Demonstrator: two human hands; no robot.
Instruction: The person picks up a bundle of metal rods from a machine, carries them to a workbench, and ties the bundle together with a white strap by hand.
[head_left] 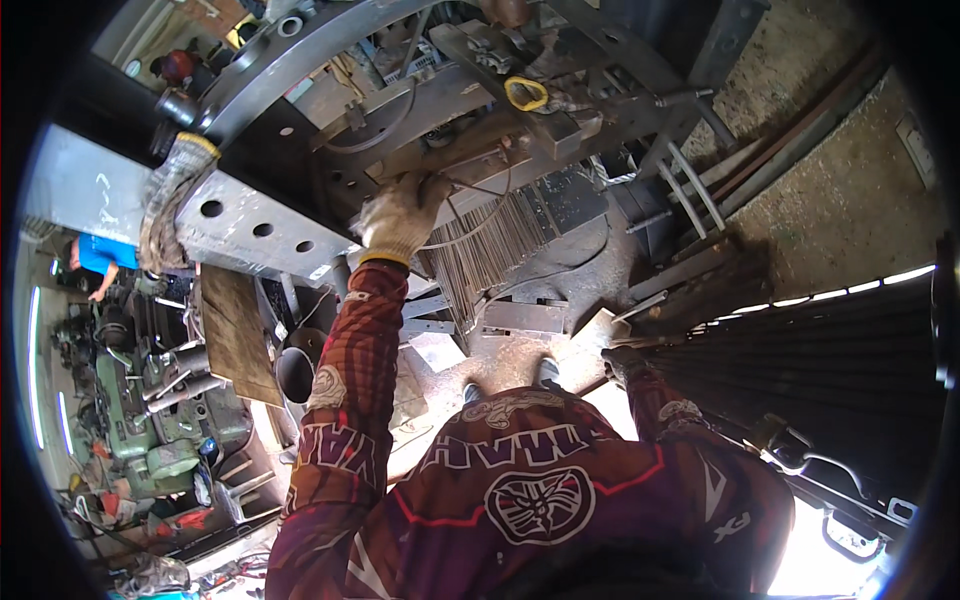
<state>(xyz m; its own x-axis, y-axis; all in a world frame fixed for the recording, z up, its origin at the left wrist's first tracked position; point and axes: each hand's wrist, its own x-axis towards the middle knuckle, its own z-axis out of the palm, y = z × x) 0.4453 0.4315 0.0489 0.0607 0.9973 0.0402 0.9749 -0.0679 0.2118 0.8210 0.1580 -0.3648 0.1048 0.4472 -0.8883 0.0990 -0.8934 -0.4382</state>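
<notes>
The stack of thin metal strips (492, 252) lies just right of the gloved left hand (402, 215), whose fingers look partly curled at the workbench; whether they grip anything, I cannot tell. A steel beam with round holes (235, 222) lies left of this hand, a draped work glove (165, 200) farther left. The right hand (625, 368) is low by the torso, its hold unclear
</notes>
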